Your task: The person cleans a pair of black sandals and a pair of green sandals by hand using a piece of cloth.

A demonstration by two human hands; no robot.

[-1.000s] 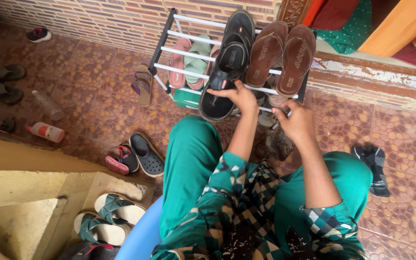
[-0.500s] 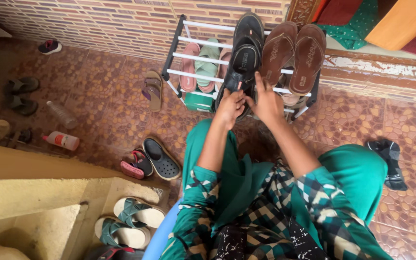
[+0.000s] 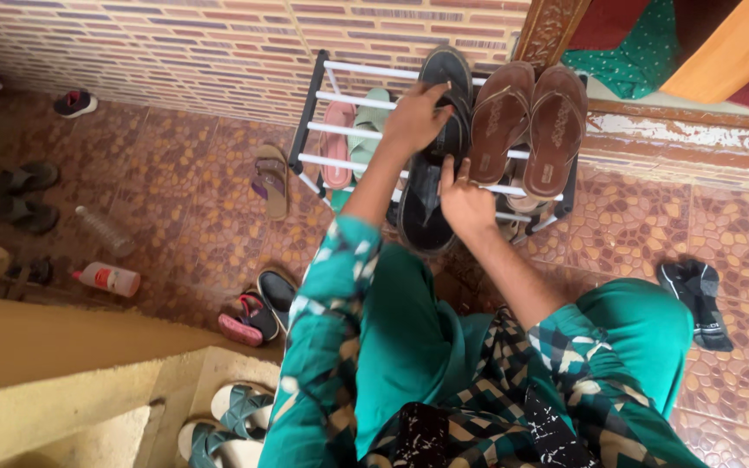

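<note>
On the floor at the left lay dark sandals (image 3: 23, 192), a clear bottle (image 3: 104, 229), a white bottle (image 3: 107, 279), a pink-and-black pair (image 3: 249, 316) and one tan sandal (image 3: 272, 180), none of them on the rack (image 3: 353, 132), so by my judgement much sorting remained. The rack, white bars in a black frame against the brick wall, held pink and green slippers (image 3: 350, 139) at its left, the black sandals (image 3: 433, 165) in the middle and a brown pair (image 3: 526, 121) at its right; more footwear showed dimly on the lower tier. The left hand (image 3: 415, 117) gripped the upper black sandal, fingers curled over its edge. The right hand (image 3: 464, 201) pressed the lower sandal's side, fingers close together. That pair sat on the top bars, heels overhanging, seemingly half settled. Black socks (image 3: 697, 299) lay far right.
</note>
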